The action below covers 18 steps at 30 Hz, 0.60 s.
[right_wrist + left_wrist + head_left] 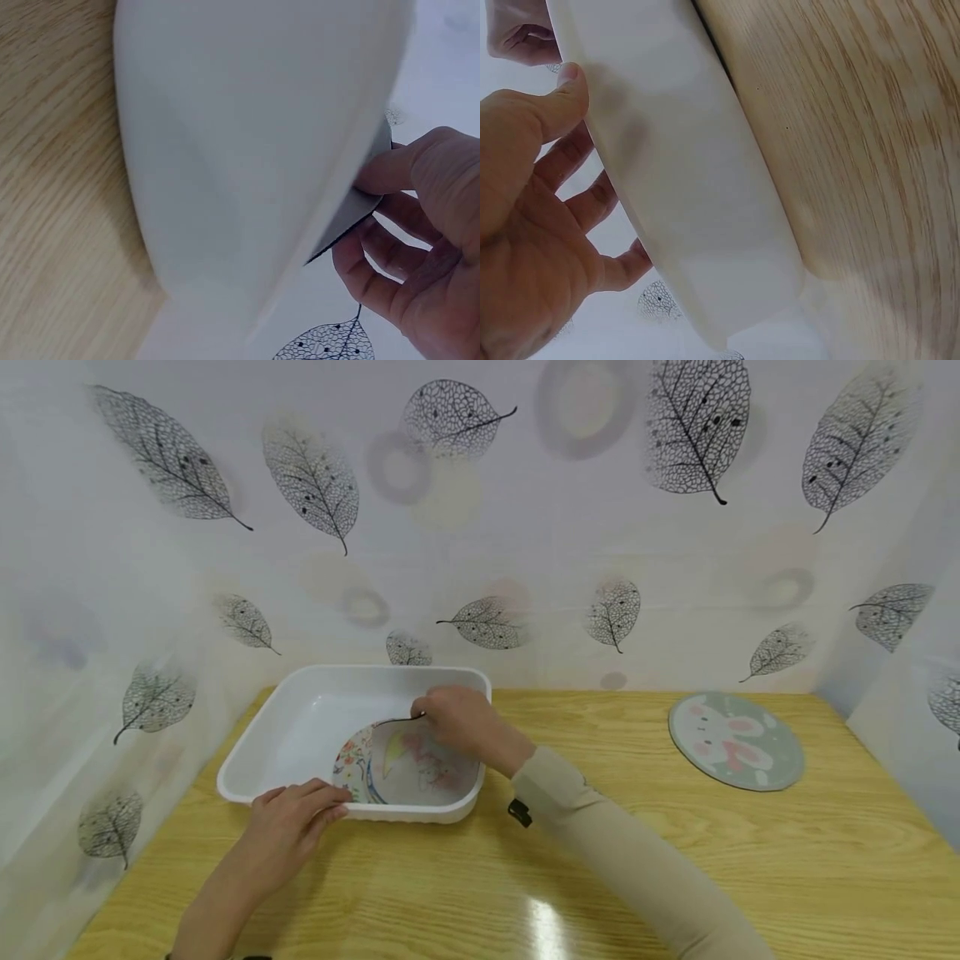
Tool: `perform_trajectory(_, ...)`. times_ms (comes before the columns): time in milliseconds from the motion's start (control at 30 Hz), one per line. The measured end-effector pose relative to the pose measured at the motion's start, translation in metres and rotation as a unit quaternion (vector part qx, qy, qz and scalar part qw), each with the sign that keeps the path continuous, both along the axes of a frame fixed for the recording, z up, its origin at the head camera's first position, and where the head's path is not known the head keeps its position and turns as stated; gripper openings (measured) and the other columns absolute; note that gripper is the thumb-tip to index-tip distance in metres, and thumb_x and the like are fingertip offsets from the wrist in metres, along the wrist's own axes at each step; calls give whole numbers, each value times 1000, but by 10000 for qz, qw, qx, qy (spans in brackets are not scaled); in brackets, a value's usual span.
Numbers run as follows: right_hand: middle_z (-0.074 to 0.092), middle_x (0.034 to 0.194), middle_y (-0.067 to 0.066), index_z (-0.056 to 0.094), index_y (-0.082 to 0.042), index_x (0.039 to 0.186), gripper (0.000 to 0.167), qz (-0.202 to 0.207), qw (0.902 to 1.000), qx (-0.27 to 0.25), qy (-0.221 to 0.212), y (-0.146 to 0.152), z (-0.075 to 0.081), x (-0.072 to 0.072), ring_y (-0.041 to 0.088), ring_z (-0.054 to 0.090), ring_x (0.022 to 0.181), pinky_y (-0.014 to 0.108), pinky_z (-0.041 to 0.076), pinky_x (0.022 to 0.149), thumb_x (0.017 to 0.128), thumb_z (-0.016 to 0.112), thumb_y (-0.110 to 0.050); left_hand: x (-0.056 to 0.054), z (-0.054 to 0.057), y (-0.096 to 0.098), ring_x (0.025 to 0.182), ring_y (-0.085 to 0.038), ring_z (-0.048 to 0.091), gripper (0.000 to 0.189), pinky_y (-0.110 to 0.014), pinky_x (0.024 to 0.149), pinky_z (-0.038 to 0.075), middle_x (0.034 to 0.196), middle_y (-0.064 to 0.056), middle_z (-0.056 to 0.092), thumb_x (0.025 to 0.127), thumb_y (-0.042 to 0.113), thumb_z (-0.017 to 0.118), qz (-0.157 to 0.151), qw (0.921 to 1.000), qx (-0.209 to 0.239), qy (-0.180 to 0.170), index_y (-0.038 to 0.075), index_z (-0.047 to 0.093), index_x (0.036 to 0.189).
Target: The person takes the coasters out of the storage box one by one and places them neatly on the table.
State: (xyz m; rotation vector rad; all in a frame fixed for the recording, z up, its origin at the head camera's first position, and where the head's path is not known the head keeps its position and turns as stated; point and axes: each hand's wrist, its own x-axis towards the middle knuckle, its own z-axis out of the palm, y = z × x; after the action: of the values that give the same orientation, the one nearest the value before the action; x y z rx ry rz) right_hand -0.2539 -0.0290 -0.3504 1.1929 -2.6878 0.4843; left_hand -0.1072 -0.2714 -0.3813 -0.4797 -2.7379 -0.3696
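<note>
A white plastic basin (281,735) stands on the left part of the table. My left hand (296,818) holds its near rim; in the left wrist view the thumb (570,82) lies at the rim's edge and the other fingers reach behind it. My right hand (461,718) pinches the edge of a thin round mat (408,777) with a pale cartoon print, tilted inside the basin. Its grey underside (349,217) shows in the right wrist view. Partly beneath it lies a floral round mat (348,764). The hand hides part of the held mat.
Another round mat (735,742), green-grey with a white rabbit, lies flat on the wooden table (600,860) at the back right. A pale leaf-printed cloth (555,543) stands behind the table and along both sides.
</note>
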Motion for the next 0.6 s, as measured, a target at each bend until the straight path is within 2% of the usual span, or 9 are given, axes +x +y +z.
perform_trajectory(167,76,98,0,79,-16,110,21,132,9995,-120,272,1,6,4,15,72,92,29,59,80,99,63,-7,1,1,1,89,-16,71,12,-61,85,48,94,14,72,90,15,76,60,9999,36,-138,24,75,97)
perform_trajectory(400,77,103,-1,79,-18,112,23,241,9993,1,294,-2,24,14,15,73,95,30,59,83,103,59,-9,1,2,2,87,-16,71,11,-62,85,49,93,15,72,90,15,77,83,9998,55,-158,24,74,95)
perform_trajectory(600,78,102,-2,79,-19,112,23,233,9987,89,453,-5,29,20,14,73,93,27,59,81,103,59,-10,2,2,2,86,-15,70,11,-61,85,49,92,15,72,90,15,77,85,9998,48,-149,24,74,96)
